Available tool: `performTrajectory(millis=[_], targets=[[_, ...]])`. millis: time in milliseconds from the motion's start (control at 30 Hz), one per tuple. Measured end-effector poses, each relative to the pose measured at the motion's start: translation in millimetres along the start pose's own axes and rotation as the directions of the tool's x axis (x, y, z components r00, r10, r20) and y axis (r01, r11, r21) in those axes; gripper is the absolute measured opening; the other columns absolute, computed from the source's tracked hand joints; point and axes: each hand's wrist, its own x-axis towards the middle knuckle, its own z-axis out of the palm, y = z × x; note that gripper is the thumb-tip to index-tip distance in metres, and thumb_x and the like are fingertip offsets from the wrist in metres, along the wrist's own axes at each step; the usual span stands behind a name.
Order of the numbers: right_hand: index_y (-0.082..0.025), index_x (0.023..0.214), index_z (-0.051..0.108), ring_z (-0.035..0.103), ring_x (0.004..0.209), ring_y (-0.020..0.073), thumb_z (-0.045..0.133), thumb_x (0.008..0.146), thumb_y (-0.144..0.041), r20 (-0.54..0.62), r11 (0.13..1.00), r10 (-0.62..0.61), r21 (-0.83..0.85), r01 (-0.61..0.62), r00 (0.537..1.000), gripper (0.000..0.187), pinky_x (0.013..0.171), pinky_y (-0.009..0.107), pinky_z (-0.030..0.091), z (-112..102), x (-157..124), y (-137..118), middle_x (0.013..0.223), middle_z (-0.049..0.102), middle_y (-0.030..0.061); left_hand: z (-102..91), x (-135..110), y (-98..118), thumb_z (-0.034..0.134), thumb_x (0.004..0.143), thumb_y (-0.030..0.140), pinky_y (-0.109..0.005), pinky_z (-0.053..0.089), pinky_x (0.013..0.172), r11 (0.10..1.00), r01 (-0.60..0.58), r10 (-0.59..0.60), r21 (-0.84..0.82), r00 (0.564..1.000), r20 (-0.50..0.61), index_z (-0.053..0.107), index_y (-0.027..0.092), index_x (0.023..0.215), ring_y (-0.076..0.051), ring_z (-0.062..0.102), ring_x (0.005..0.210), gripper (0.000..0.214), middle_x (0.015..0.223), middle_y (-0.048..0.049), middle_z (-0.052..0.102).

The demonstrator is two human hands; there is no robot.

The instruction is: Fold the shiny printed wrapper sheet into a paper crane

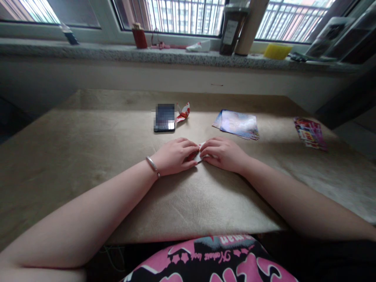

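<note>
A small piece of red and white paper [200,153] lies on the table between my hands, mostly covered by my fingers. My left hand [178,156], with a silver bangle at the wrist, grips its left side with bent fingers and thumb. From the right, my right hand [222,153] pinches the other side, its fingertips nearly meeting the left ones. Beyond the left hand stands a folded red and white paper piece [183,112], right beside a dark phone [164,118] whose screen is pixelated.
Several bluish glossy sheets [239,123] lie stacked beyond my right hand. Farther right is a fanned pile of colourful cards [310,133]. The tan table [117,113] meets a wall below the granite windowsill [111,53], which bears a red bottle [139,36], a dark jar [231,31] and a yellow sponge-like block [277,51].
</note>
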Motion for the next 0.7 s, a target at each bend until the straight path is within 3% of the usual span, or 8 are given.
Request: performTrajectory(millis=[200,367,700], targets=[[-0.022,0.09,0.066,0.058,0.09,0.0174,0.054,0.084,-0.026,0.019,0.996,0.052,0.067,-0.053,0.998,0.014,0.081,0.031,0.046,-4,1,0,0.098,0.067,0.0039,-1.1,0,7,0.06,0.077,0.047,-0.036,0.043,0.095,0.999,0.048,-0.048,0.005,0.999,0.005,0.058,0.014,0.106,-0.023,0.053,0.109,0.043,0.114,-0.0092,0.061],[-0.021,0.09,0.065,0.056,0.097,0.0183,0.055,0.082,-0.022,0.007,0.993,0.05,0.104,-0.05,0.999,0.013,0.087,0.033,0.045,-2,1,2,0.107,0.065,0.0053,1.9,0,6,0.056,0.082,0.037,-0.036,0.045,0.094,0.999,0.046,-0.047,-0.003,0.999,-0.02,0.059,0.014,0.109,-0.022,0.054,0.108,0.036,0.112,-0.0081,0.062],[-0.021,0.089,0.067,0.059,0.094,0.0178,0.052,0.085,-0.024,-0.011,0.997,0.074,0.03,-0.073,0.997,0.016,0.083,0.031,0.046,0,-3,3,0.096,0.068,0.0049,8.1,1,-14,0.048,0.086,0.02,-0.033,0.048,0.09,0.996,-0.062,0.054,-0.06,0.99,-0.131,0.063,0.018,0.108,-0.016,0.058,0.1,0.027,0.108,-0.0047,0.066]])
